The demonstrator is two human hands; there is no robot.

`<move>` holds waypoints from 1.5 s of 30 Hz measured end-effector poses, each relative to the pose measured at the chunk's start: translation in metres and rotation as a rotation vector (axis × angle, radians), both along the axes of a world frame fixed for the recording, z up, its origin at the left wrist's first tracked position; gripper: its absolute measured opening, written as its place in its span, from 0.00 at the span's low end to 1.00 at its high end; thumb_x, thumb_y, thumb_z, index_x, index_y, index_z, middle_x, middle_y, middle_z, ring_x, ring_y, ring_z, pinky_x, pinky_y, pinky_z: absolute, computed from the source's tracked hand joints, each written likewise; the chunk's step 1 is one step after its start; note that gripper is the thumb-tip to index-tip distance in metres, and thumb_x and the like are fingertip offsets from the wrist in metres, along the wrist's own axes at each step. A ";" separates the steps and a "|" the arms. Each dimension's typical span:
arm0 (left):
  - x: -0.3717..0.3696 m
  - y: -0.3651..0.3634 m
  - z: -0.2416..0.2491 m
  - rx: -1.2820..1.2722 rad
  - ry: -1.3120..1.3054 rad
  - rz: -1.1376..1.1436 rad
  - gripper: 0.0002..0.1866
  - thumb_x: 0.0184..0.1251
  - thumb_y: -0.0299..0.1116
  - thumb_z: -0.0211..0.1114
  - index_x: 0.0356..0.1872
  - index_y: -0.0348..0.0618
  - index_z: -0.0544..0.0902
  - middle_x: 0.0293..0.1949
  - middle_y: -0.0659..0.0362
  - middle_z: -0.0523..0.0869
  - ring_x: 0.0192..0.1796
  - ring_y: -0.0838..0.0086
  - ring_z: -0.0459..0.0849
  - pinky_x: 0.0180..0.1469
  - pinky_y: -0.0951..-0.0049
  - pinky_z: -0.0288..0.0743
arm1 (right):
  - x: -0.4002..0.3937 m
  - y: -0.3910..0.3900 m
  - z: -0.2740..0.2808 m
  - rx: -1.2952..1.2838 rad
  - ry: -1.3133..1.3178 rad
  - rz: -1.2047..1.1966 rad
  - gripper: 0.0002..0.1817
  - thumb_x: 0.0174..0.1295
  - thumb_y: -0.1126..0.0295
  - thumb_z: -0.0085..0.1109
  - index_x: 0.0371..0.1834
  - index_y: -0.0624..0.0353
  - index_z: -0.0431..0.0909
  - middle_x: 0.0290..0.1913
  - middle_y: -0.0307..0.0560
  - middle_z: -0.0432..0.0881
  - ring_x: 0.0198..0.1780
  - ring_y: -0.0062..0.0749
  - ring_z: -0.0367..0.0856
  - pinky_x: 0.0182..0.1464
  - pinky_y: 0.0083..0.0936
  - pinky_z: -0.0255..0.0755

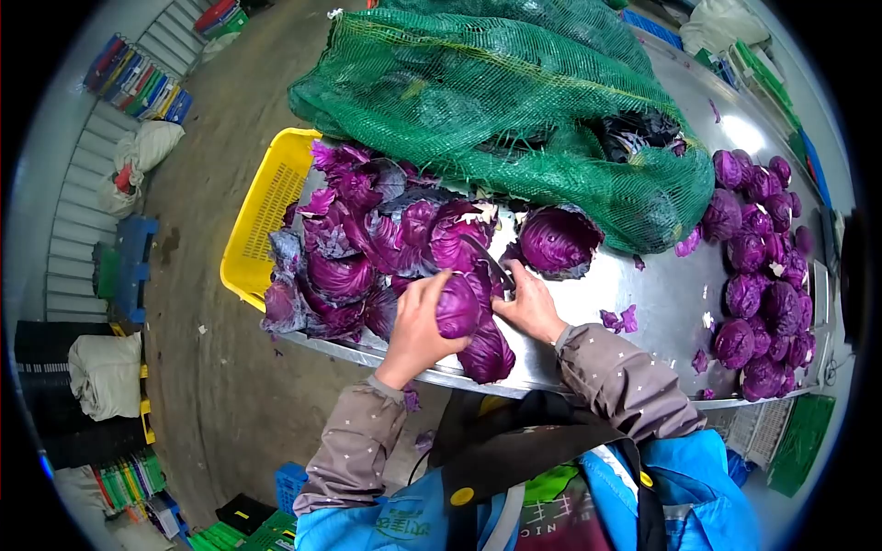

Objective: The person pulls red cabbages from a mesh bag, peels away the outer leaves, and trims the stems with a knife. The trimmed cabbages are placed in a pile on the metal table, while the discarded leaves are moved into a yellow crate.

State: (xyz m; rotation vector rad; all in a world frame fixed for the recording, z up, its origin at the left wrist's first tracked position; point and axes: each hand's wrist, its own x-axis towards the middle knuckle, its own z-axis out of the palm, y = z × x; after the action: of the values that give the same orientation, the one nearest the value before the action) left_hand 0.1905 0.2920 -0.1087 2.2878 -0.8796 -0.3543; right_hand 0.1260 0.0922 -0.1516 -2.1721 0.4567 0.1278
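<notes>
My left hand (415, 332) is wrapped round a trimmed red cabbage (457, 309), smooth and purple, just above the near edge of the metal table (588, 298). Right beside it, my right hand (533, 307) is closed on a knife (489, 261), whose dark blade points up and left towards the leaves. A loose purple leaf (487, 354) lies below the cabbage. Left of my hands is a heap of peeled outer leaves (344, 248). A hollow, cup-shaped cabbage leaf (558, 241) rests beyond my right hand.
A green mesh sack (487, 87) of cabbages covers the table's far side. Several trimmed cabbages (763, 266) are grouped at the right. A yellow crate (262, 216) stands at the table's left end, partly under leaves. Folded crates (138, 83) and white sacks (106, 372) line the left wall.
</notes>
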 end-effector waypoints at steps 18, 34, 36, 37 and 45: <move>-0.024 0.012 0.016 -0.408 0.153 0.355 0.50 0.35 0.32 0.78 0.65 0.41 0.61 0.59 0.52 0.67 0.62 0.62 0.68 0.64 0.63 0.63 | 0.014 0.009 0.062 -0.137 -0.402 0.185 0.12 0.44 0.68 0.65 0.30 0.64 0.77 0.26 0.53 0.80 0.27 0.47 0.81 0.30 0.34 0.74; -0.042 0.030 -0.002 -1.117 0.814 0.604 0.36 0.64 0.54 0.57 0.67 0.54 0.53 0.64 0.53 0.62 0.65 0.60 0.67 0.65 0.53 0.66 | 0.006 -0.009 0.089 0.587 -0.374 -0.323 0.09 0.55 0.72 0.65 0.34 0.59 0.73 0.24 0.33 0.74 0.23 0.13 0.70 0.22 0.13 0.63; -0.049 0.021 0.007 -0.887 0.487 0.464 0.37 0.64 0.53 0.58 0.68 0.56 0.51 0.64 0.54 0.62 0.65 0.62 0.67 0.63 0.57 0.69 | 0.006 0.006 0.089 0.575 -0.395 -0.119 0.18 0.51 0.73 0.70 0.44 0.60 0.73 0.34 0.36 0.76 0.30 0.14 0.73 0.29 0.12 0.67; -0.051 0.018 0.006 -0.881 0.495 0.455 0.36 0.64 0.54 0.57 0.68 0.55 0.53 0.64 0.54 0.63 0.64 0.62 0.69 0.62 0.57 0.70 | 0.005 0.011 0.091 0.526 -0.331 0.029 0.24 0.49 0.73 0.72 0.50 0.60 0.73 0.41 0.38 0.77 0.33 0.15 0.74 0.32 0.12 0.69; -0.039 0.029 0.024 -1.327 1.563 0.617 0.33 0.63 0.31 0.64 0.66 0.46 0.56 0.62 0.51 0.66 0.61 0.66 0.72 0.60 0.59 0.73 | 0.010 0.018 0.095 0.812 0.104 0.200 0.39 0.52 0.65 0.71 0.67 0.60 0.61 0.40 0.45 0.81 0.26 0.21 0.77 0.27 0.17 0.72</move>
State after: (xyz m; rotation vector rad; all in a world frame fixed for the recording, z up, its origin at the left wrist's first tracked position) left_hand 0.1512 0.3205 -0.0843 0.4989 0.4071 -0.7480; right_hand 0.1357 0.1097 -0.0562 -1.4062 0.1868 0.4541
